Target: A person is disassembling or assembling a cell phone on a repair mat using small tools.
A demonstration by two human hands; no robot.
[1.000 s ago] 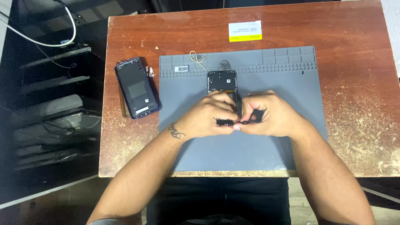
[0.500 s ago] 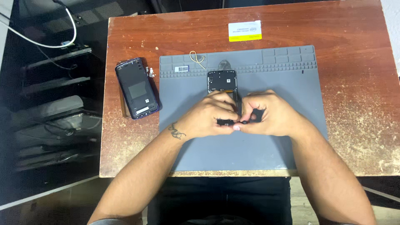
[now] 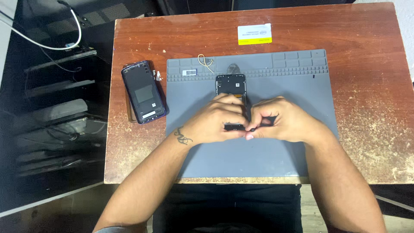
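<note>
L hand (image 3: 213, 123) & R hand (image 3: 282, 123) both closed, pinching small black phone part (image 3: 235, 126) over grey silicone mat (image 3: 258, 159); mid-disassembly; next needs steady grip.

A worn brown bench (image 3: 366, 64) carries a grey mat (image 3: 293, 86). Left of the mat lies a dark back cover (image 3: 143, 91). A yellow-and-white card (image 3: 254, 33) sits near the far edge. A rubber band (image 3: 206, 61) and a small label (image 3: 188, 72) rest in the mat's top trays.
</note>
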